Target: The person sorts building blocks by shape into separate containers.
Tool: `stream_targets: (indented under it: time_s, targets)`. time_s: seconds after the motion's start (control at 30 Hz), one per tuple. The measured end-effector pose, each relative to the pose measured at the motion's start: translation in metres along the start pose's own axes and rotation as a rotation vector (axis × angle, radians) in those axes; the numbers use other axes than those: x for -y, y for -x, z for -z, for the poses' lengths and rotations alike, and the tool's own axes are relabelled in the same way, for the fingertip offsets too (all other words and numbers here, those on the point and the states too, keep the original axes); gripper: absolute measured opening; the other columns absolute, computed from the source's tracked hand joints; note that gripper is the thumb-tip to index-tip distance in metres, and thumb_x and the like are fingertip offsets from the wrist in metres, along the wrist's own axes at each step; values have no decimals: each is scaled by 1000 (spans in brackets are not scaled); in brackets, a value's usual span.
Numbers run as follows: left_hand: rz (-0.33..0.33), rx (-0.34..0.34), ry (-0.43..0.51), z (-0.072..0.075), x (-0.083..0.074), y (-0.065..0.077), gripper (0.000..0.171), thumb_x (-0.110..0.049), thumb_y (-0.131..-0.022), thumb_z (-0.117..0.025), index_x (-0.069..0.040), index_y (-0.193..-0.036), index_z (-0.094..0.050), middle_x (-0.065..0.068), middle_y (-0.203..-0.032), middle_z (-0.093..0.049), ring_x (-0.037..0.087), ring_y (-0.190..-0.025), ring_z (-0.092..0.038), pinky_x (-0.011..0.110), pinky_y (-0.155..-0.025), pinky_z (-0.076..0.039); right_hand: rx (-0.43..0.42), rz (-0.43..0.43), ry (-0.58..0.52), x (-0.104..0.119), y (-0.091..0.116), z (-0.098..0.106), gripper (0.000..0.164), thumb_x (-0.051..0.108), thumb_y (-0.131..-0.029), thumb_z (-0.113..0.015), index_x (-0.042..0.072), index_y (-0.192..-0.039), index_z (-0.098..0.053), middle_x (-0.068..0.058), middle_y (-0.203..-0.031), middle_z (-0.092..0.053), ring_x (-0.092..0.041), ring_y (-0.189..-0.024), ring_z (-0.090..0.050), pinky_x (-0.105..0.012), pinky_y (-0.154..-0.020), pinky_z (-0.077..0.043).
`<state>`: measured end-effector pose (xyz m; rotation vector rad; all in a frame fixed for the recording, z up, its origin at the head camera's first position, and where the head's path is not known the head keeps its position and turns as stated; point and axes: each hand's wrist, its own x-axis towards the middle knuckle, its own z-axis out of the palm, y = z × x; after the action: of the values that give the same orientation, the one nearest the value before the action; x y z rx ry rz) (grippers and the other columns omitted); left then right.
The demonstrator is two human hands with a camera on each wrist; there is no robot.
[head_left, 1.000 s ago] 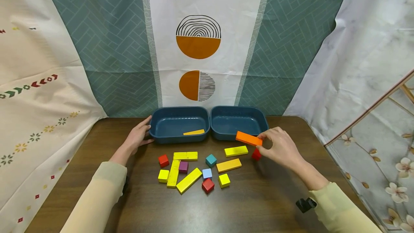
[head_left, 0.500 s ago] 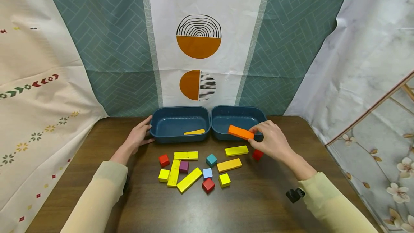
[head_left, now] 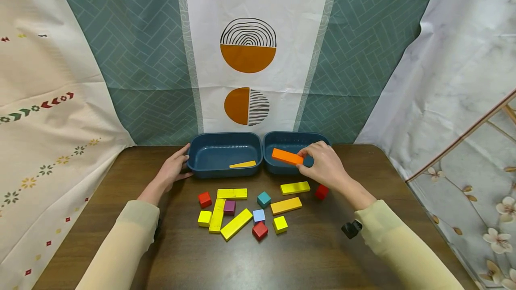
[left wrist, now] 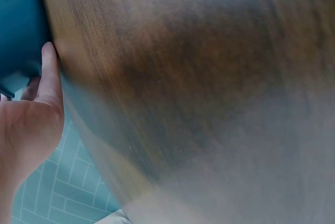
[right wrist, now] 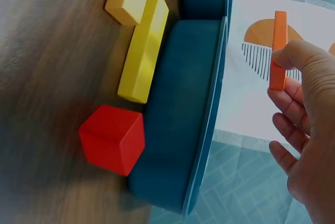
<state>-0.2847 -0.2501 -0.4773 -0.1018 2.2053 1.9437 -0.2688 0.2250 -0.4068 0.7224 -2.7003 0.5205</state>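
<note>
My right hand (head_left: pixel 322 162) pinches one end of an orange rectangular block (head_left: pixel 287 156) between thumb and fingertips, over the right blue bin (head_left: pixel 278 168). In the right wrist view the orange block (right wrist: pixel 279 51) stands out above the rim, the other fingers loosely bent below it. My left hand (head_left: pixel 172 170) rests at the left end of the left blue bin (head_left: pixel 217 174), fingers mostly straight against its side. The left wrist view shows the thumb of my left hand (left wrist: pixel 42 109) touching the wall of the bin (left wrist: pixel 21 25). A yellow-orange block (head_left: pixel 242 164) lies inside the left bin.
In front of the bins lie yellow long blocks (head_left: pixel 235 224), an amber block (head_left: pixel 286 206), red cubes (head_left: pixel 260 231), yellow cubes (head_left: pixel 280 224), a purple cube (head_left: pixel 229 207), a teal cube (head_left: pixel 264 199) and a light blue cube (head_left: pixel 259 216). A patterned cloth (head_left: pixel 282 57) hangs behind the table.
My right hand has moved left and away from me, carrying the orange block from the right bin's front right corner to over that bin. The left hand stays at the left bin.
</note>
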Motion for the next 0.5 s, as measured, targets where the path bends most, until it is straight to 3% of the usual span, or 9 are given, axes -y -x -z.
stream_targets:
  time_s: [0.5]
  targets:
    - [4,4,2,-1,-2,2,56,-23,-112,-32,-30,-165,-15,13,-170,-9,43,-146,-35,56,-105,-44,22,-6,-6,18,-35,-10,26,31,-86,-79,13,-106,-76,0,-104,-72,-24,-101,-52,-43,-89,-44]
